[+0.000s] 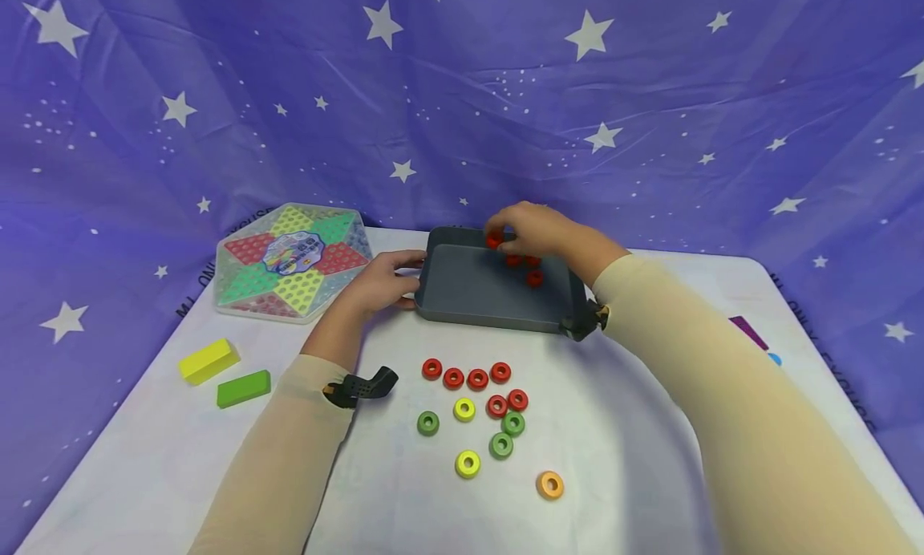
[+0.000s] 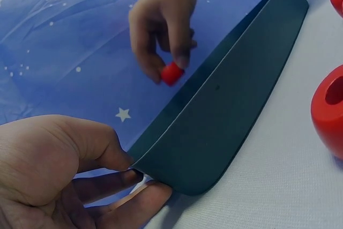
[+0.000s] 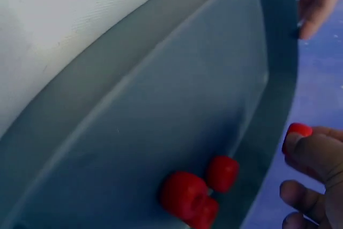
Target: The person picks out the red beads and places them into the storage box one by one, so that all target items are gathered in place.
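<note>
My right hand [image 1: 534, 230] pinches a red bead [image 2: 171, 73] between thumb and fingertips, held above the far side of a dark grey tray [image 1: 476, 286]. Under that hand, red beads [image 3: 183, 194] lie on the tray floor near its far wall; the hand partly hides them in the head view. At the tray's left end, my left hand [image 1: 382, 281] holds the rim near the corner, thumb and fingertips right at the edge. In front of the tray, several more red beads [image 1: 477, 379] are spread over the white table, with yellow beads [image 1: 468, 463] and green beads [image 1: 501, 445].
An orange bead [image 1: 550, 485] sits nearest the front. At left are a hexagonal board game box [image 1: 292, 258], a yellow block [image 1: 209, 362] and a green block [image 1: 244, 389]. A purple strip [image 1: 749, 333] lies far right. A blue starry cloth [image 1: 462, 98] hangs behind.
</note>
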`<state>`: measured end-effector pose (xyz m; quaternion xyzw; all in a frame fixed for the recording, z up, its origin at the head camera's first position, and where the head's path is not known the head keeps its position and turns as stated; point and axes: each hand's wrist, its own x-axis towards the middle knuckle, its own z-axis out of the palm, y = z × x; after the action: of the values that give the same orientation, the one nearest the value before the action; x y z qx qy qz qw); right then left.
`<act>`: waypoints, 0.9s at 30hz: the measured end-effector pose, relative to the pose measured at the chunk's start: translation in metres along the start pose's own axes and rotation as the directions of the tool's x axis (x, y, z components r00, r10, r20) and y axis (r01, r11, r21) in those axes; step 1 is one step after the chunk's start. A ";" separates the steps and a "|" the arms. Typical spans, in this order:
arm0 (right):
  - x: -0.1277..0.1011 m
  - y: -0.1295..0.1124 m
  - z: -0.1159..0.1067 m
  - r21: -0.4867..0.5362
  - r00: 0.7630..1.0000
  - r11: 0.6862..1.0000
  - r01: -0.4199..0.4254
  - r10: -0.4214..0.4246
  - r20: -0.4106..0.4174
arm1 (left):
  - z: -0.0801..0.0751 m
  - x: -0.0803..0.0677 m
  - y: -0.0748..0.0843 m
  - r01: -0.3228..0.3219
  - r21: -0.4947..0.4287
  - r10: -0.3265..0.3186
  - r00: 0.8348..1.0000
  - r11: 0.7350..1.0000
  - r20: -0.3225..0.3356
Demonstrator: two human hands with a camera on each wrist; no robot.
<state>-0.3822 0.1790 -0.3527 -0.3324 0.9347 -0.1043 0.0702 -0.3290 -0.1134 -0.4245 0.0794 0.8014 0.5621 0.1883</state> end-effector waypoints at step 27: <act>-0.001 -0.016 0.010 -0.104 0.996 0.991 -0.083 0.081 -0.024 | 0.000 -0.003 0.002 0.002 -0.031 -0.002 1.000 1.000 0.014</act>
<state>-0.3697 0.1659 -0.3580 -0.2959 0.9524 -0.0551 0.0477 -0.3262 -0.1134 -0.4222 0.0795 0.7912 0.5739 0.1957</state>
